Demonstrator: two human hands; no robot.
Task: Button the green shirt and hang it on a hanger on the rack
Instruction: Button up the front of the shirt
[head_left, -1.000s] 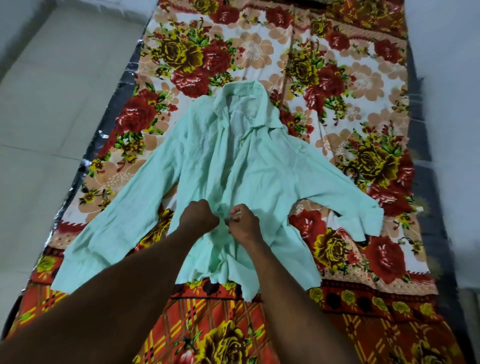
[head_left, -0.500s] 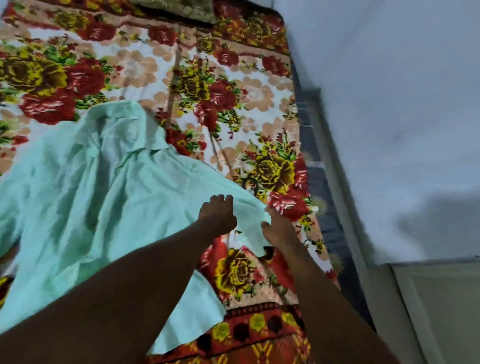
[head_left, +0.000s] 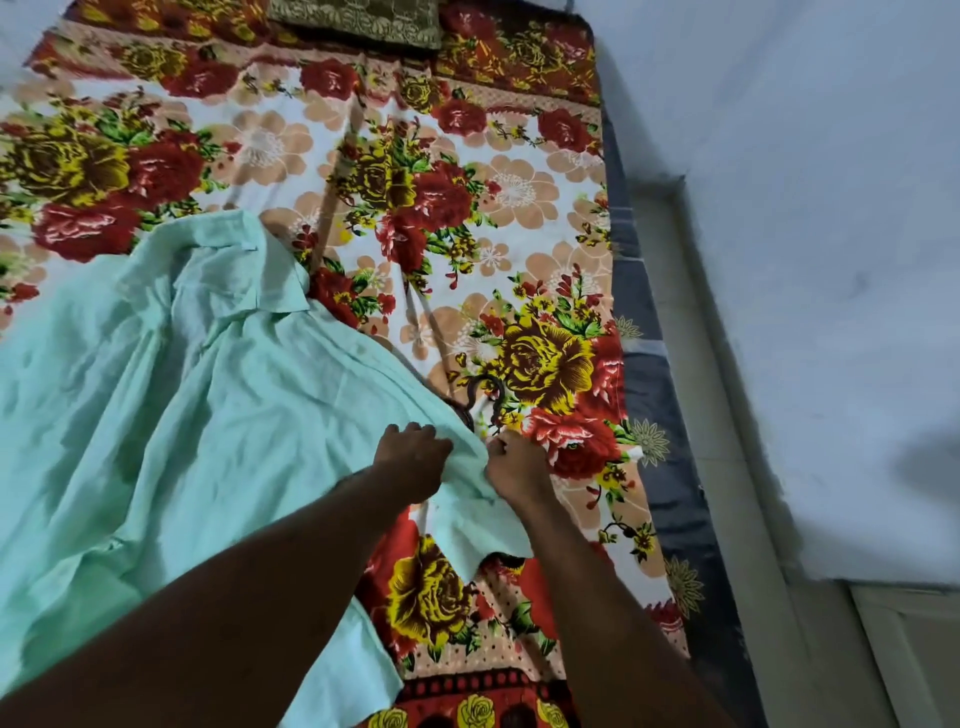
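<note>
Left hand (head_left: 413, 460) and right hand (head_left: 514, 460) have shifted from the front of the green shirt (head_left: 182, 415) to its sleeve (head_left: 384, 389) end, the left bunching cloth, the right pinching the edge. Its body lies spread on the bed (head_left: 519, 197) to their left.

You have a single view, from the camera on your head, facing forward and steeply down onto the flowered bedsheet (head_left: 467, 171). It sits close: both forearms enter from the bottom edge, and your left hand (head_left: 413, 457) and right hand (head_left: 514, 462) show just below the middle of the frame. The wide lens bows the dark mattress edge (head_left: 670, 483) and takes in the pale wall (head_left: 831, 208) on your right, while the green shirt (head_left: 182, 389) runs off the left edge.
</note>
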